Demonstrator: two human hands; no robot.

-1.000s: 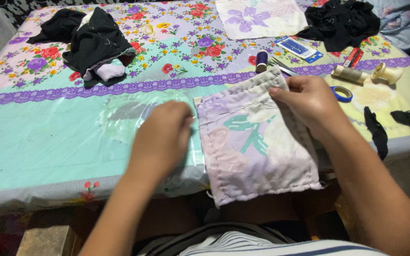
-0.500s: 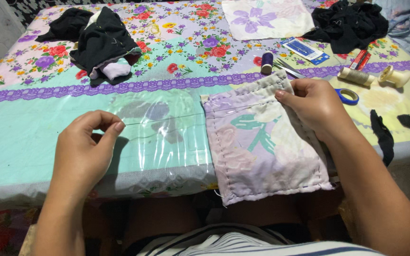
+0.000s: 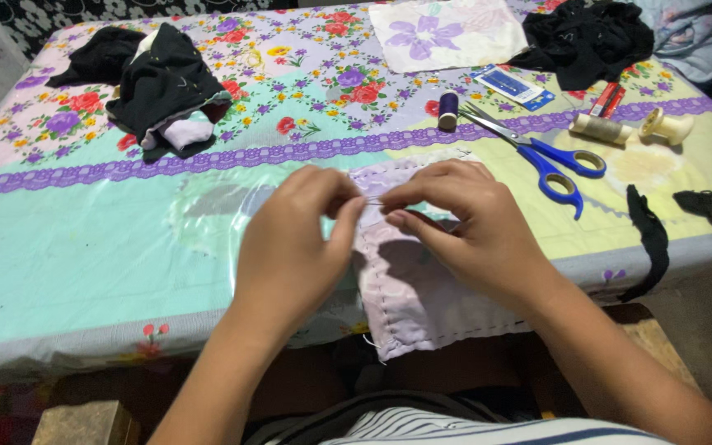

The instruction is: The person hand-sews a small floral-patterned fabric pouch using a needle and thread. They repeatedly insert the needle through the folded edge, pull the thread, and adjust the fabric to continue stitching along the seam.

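A pale lilac fabric piece (image 3: 409, 301) with a hand-stitched edge lies at the table's near edge and hangs over it. My left hand (image 3: 290, 243) and my right hand (image 3: 471, 227) meet above its top, fingertips pinched together on a thin needle or thread between them. My right hand rests on the fabric and covers its upper part. Which hand holds the needle itself I cannot tell.
Blue-handled scissors (image 3: 550, 156) lie right of my hands, with a dark thread spool (image 3: 448, 110), cream spools (image 3: 599, 128), a needle card (image 3: 511, 85), black fabric strips (image 3: 648, 239), a floral cloth (image 3: 447, 33) and black garments (image 3: 158, 82) on the flowered tablecloth (image 3: 67, 247).
My left hand has swung in from the left, where it pinched the thread away from the cloth, to meet my right hand over the fabric. The fabric now lies bunched under my right hand.
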